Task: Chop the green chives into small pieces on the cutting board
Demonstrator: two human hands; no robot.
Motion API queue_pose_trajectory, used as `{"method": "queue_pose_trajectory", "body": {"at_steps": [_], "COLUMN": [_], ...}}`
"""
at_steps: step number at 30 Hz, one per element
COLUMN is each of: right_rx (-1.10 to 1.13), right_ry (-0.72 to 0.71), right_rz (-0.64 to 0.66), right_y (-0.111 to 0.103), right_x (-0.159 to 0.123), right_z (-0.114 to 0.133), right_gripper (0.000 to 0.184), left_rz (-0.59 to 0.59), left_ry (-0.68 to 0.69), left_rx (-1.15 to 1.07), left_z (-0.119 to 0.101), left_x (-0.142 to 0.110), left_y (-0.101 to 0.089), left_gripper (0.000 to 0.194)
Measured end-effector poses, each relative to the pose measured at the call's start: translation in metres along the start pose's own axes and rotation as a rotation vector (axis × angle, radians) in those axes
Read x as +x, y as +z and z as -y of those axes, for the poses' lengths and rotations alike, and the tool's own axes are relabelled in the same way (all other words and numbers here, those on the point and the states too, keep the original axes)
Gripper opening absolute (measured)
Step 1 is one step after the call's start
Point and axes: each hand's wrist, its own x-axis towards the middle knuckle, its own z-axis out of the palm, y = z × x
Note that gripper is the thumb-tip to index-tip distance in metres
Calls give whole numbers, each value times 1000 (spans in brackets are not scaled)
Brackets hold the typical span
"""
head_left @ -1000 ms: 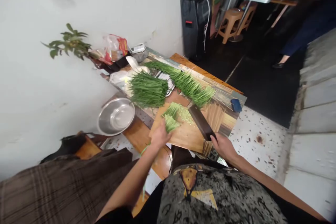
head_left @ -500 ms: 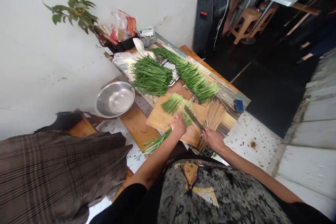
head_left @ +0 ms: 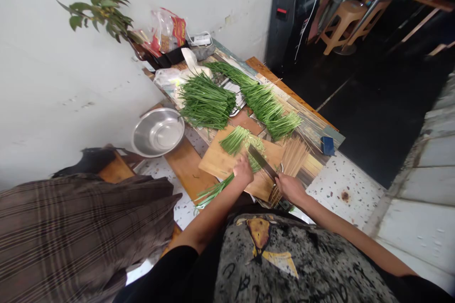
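Bare left hand [head_left: 243, 170] and bare right hand [head_left: 290, 189], near each other but apart.
The bare left forearm [head_left: 209, 220] angles up and rightward, fingers curled downward; the bare right forearm [head_left: 350, 234] slants in from lower right, fingers wrapped in a grip.

Room: you're seemingly in a kitchen
Cutting board [head_left: 213, 161]: flat, rectangular, tan wood
Basin [head_left: 145, 136]: round, silvery metal

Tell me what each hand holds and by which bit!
The right hand holds a knife by its handle end; the left hand holds green stalks near their knife-side end.
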Motion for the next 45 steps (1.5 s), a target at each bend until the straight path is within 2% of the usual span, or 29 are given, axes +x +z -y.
{"method": "queue_pose_trajectory", "body": {"at_steps": [9, 14, 17, 19, 21, 26, 29, 31, 33, 36, 38, 41, 45], "right_rx": [19, 73, 108, 120, 115, 78, 68, 57, 51, 50, 45, 37, 44], "right_ry": [70, 84, 77, 91, 129, 223, 236, 221, 175, 53, -42, -134, -149], "right_rz": [51, 11, -29, -70, -119, -239, -256, -246, -216, -130, -64, -9, 20], "right_y": [1, 1, -1, -4, -9, -26, -29, -27, -24, -16, -11, -3, 2], "right_x": [21, 22, 16, 9, 0, -15, -20, -22, -23, -22, -20, -14, -7], "right_z": [17, 22, 15, 7, -1, -10, -9, -6, 0, 15, 25, 39, 50], "right_gripper": [34, 33, 30, 29, 32, 31, 28, 29, 29, 27, 27, 28, 30], "left_rz": [-9, -67, -131, -166, -182, -255, -245, -292, -396, -530, -529, -490, -430], "left_ry": [40, 91, 100, 84, 71, 126, 216, 287, 319, 226, 141, 95, 77], "left_rx": [-8, 13, 6, -6, -11, -75, -107, -128, -158, -171, -134, -65, -1], "left_z": [7, 14, 20, 21, 16, -13, -14, 1, 26, 64, 79, 82, 71], "left_x": [1, -23, -39, -40, -31, 16, 29, 23, 7, -24, -39, -49, -47], "left_y": [-1, -5, -5, -7, -12, -34, -37, -29, -15, 13, 28, 38, 32], "left_gripper": [83, 82, 84, 87, 91, 101, 105, 99, 92, 96, 100, 88, 65]}}
